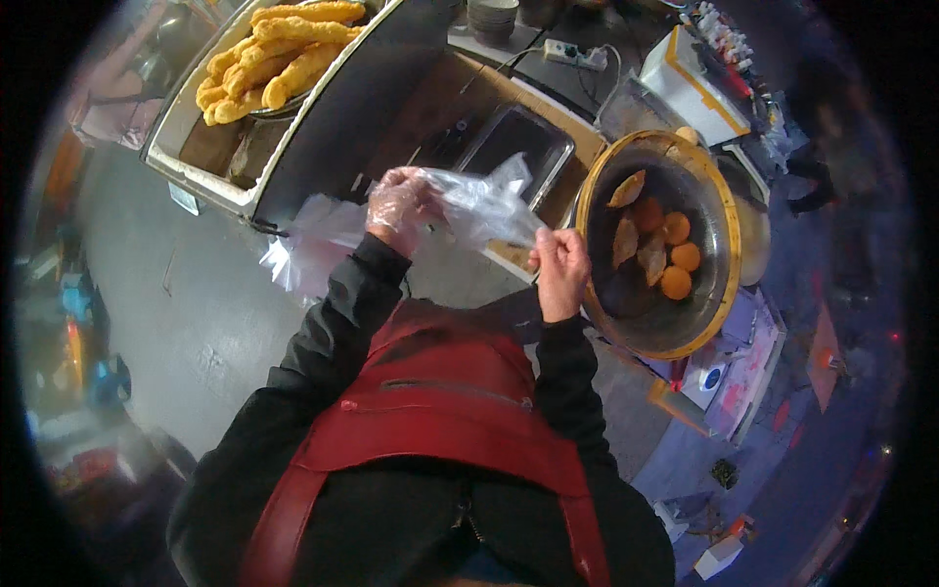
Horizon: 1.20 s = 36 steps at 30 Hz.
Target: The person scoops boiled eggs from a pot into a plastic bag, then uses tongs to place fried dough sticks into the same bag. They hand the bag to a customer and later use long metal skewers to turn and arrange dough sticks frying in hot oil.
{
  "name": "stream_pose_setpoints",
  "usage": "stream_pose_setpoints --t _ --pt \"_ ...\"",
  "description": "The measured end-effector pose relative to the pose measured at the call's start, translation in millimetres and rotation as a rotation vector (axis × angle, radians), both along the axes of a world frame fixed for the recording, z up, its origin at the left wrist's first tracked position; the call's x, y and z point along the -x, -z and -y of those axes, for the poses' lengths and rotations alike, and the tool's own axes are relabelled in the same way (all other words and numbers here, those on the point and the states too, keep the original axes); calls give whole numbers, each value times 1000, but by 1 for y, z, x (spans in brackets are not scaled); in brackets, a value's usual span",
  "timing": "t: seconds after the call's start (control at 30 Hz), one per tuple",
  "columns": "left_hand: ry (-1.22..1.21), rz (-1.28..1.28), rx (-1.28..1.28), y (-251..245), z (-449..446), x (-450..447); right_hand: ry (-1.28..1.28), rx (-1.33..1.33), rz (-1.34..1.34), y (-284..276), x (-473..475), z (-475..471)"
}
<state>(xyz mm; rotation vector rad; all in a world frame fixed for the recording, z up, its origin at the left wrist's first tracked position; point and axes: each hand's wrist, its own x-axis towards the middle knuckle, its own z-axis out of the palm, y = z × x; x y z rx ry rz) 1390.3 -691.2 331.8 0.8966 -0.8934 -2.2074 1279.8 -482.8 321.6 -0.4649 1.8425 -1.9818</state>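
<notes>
My left hand [400, 202], in a clear plastic glove, has its fingers closed on one end of a clear plastic bag [480, 202]. My right hand [561, 271], without a glove, pinches the bag's other end, so it stretches between both hands. More clear plastic film [315, 238] hangs beside my left wrist. Beyond the bag lies a clear-lidded dark tray [517, 147]. Right of my right hand stands a round, yellow-rimmed basin [583, 198] with flat and round fried pastries [676, 282] inside.
A white-edged foam box [198, 180] at the upper left holds several fried dough sticks [275, 62]. At the back are a power strip [576, 55], stacked bowls [493, 18] and a white foam box [689, 88]. A digital scale [708, 379] sits below the basin.
</notes>
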Motion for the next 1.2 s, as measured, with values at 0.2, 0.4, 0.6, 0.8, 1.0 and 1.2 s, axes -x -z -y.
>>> stream_pose_setpoints --t 0.2,0.4,0.6,0.8,1.0,1.2 --pt "27 -319 -324 23 32 -22 62 258 638 24 16 1" --pt "-125 -142 34 4 26 -18 -158 210 766 29 29 -1" --pt "-232 122 333 -23 -10 -6 -168 7 545 11 41 6" --pt "-325 275 561 -31 -22 -5 -63 -227 -600 -57 -22 17" --pt "52 403 1206 -17 -21 -16 -88 -582 -673 -31 -11 89" --pt "148 796 1501 15 43 -24 12 -513 -783 -16 31 36"
